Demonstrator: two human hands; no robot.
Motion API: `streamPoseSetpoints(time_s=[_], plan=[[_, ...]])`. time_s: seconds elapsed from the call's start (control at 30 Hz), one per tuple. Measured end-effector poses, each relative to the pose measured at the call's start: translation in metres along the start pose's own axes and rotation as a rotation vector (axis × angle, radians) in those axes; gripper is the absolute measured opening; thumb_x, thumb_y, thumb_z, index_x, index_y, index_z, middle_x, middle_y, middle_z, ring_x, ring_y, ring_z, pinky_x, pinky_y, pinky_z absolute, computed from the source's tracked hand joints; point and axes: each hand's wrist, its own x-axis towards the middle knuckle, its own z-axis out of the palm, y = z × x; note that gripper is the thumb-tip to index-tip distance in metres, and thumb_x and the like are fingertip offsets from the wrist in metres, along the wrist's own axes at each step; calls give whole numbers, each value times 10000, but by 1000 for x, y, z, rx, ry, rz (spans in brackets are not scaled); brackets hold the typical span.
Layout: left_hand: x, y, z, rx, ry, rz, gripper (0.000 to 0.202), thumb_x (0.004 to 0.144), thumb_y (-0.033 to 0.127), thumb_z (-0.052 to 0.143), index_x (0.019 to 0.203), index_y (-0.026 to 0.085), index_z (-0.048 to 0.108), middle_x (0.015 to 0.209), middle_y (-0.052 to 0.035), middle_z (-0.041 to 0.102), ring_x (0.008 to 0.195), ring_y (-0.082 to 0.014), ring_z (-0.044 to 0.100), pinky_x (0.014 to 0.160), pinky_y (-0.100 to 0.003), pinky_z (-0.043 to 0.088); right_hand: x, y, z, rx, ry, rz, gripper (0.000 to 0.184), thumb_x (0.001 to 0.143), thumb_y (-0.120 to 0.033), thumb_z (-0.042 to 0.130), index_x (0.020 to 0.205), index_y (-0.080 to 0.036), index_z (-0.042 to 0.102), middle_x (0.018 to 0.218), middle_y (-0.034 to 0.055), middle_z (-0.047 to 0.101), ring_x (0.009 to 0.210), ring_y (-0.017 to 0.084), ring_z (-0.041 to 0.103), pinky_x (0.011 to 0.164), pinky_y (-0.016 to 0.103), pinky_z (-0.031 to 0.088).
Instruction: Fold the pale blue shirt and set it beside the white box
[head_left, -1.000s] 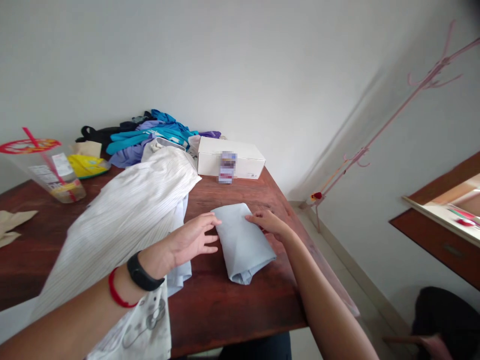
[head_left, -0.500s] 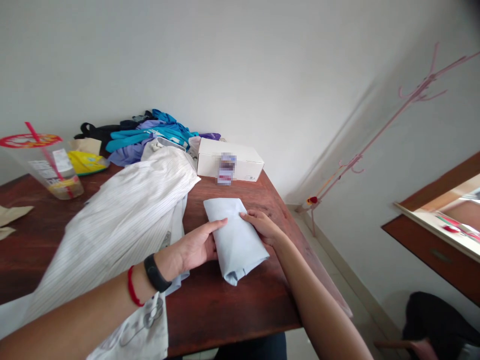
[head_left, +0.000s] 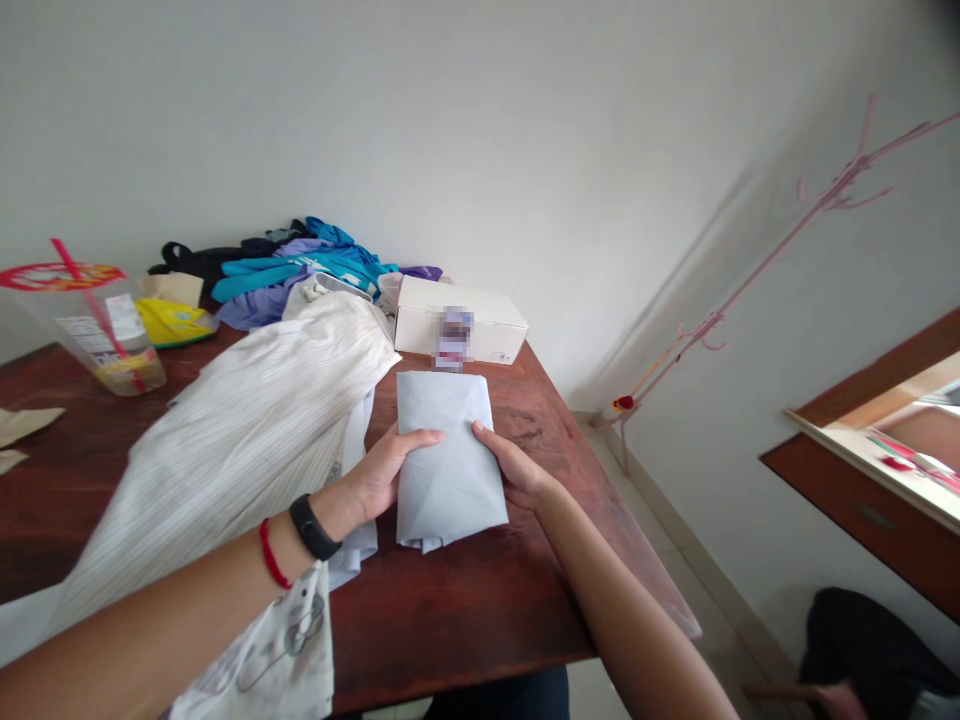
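Between my two hands is a folded light-blue cloth (head_left: 451, 490), a flat, roughly rectangular bundle over the wooden table. My left hand (head_left: 386, 468) grips its left edge, thumb on top and fingers hidden beneath. On the opposite edge my right hand (head_left: 517, 468) has the same kind of hold, its thumb lying on the upper face. Just left of the bundle, a white striped garment (head_left: 247, 420) is spread out. Part of a white cloth with grey drawings (head_left: 292, 650) shows under my left forearm.
A white box (head_left: 487, 322) stands behind the bundle on the dark wooden table (head_left: 465, 620). Blue and purple clothes (head_left: 315, 265) are heaped by the wall. At the left are a plastic cup with a straw (head_left: 112, 340) and a yellow packet (head_left: 176, 322). A pink coat rack (head_left: 780, 245) leans right.
The folded cloth has turned from a slant to nearly straight and moved slightly left and away from me. Its top now shows wider and flatter. Both hands keep hold of its sides.
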Motion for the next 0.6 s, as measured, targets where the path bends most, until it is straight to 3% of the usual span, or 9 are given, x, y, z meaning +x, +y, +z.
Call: streamPoseSetpoints(time_s=[0.13,0.23,0.4,0.47,0.6], plan=[[1,1,0,-66,-19,76,674,750,268,843,1357,167,568,1193,-114,750,1065,-304,702,944,-412,550,1,1,-4,16,7,39,561,916,-587,664,1225,-121,703,1114,136,778,1018,268,750,1020,422,563],[3,1,-1,-61,3,148,585,726,272,862,1254,159,635,1178,-109,755,1080,-315,696,936,-402,551,1,1,-7,8,1,81,541,916,-570,670,1208,-116,709,1083,134,786,1009,267,755,1020,412,565],[10,-1,-7,14,158,176,546,715,319,878,1199,161,678,1158,-105,764,1047,-306,707,905,-392,559,2,5,-9,-13,-36,109,496,904,-521,703,1189,-116,714,1085,129,787,994,258,757,1006,392,572],[11,-1,-8,0,185,158,553,725,316,872,1219,162,674,1131,-100,772,1049,-291,709,934,-381,547,3,6,-9,-22,-46,102,476,899,-489,717,1196,-117,709,1086,129,786,979,256,760,988,390,579],[11,1,-7,-121,60,-20,492,776,357,827,1191,133,687,1063,-110,784,1014,-297,719,929,-389,552,2,4,-9,-30,-23,71,443,893,-437,727,1194,-113,703,1054,131,790,945,257,765,948,388,593]])
